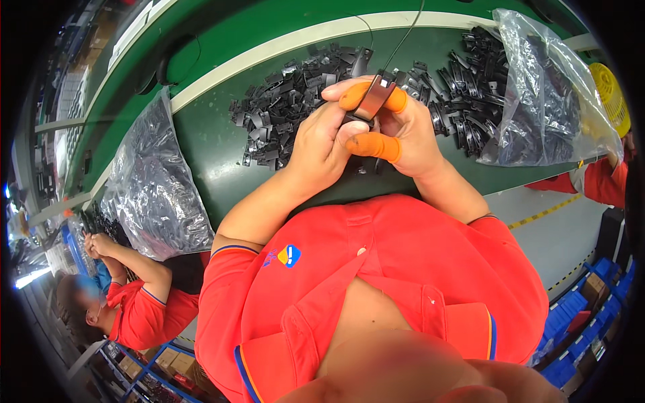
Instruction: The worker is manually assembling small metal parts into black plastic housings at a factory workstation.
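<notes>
Both my hands are together over the green table, closed around a small glossy black piece (371, 101) with a bent, clip-like shape. My left hand (318, 142) grips it from the left, with bare fingers. My right hand (418, 138) pinches it from the right, its thumb and a finger covered by orange finger cots (373, 146). The lower part of the piece is hidden by my fingers. A pile of small black parts (282, 104) lies just beyond my left hand. Longer curved black parts (470, 91) are heaped to the right.
Clear plastic bags of dark parts stand left (154, 181) and right (537, 94) on the green table (222, 171). A thin dark cord (405, 37) runs down toward my hands. Co-workers sit left (151, 295) and right (605, 181). A yellow basket (610, 97) is far right.
</notes>
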Motion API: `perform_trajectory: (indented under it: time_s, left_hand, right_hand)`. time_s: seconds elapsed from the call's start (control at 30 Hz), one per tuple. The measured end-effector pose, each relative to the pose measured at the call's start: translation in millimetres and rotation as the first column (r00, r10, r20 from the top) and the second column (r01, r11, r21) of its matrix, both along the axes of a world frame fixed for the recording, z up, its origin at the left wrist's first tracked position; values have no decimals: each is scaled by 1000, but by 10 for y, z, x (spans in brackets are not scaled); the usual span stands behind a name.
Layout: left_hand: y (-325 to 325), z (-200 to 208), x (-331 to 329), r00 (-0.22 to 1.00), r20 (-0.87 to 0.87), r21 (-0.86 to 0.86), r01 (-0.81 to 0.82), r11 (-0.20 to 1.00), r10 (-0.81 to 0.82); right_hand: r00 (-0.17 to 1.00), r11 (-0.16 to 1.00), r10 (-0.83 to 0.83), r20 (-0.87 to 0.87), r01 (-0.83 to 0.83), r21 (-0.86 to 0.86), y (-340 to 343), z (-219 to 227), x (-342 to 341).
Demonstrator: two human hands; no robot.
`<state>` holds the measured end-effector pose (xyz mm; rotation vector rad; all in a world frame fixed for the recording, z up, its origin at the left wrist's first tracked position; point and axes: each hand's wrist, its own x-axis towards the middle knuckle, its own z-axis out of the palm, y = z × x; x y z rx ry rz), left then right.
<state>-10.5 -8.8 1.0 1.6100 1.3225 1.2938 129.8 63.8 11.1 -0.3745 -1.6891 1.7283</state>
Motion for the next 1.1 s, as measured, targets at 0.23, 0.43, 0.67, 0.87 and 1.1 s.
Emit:
perform_trajectory:
  time_s: [0.23,0.43,0.67,0.87,1.1]
  left_hand:
    - [5,-91,-9,1000,22,135,-17,991,14]
    - [9,-71,-12,944,284,-5,178,984,-169]
    - [-33,139,-23,986,-71,-98,145,985,-152]
    - [-20,-21,7,973,-223,273,112,955,-50]
    - [-27,176,-5,927,306,-173,277,945,-216]
  right_hand:
    - [995,991,85,-55,-90,-96,-50,42,-10]
    - [999,994,43,8,-44,102,14,47,40]
    - [976,843,-215,-45,209,495,-48,5,-21]
    - [988,830,-153,-25,142,539,-21,-101,12]
    - [985,734,-171,-2,129,666,59,-41,-6]
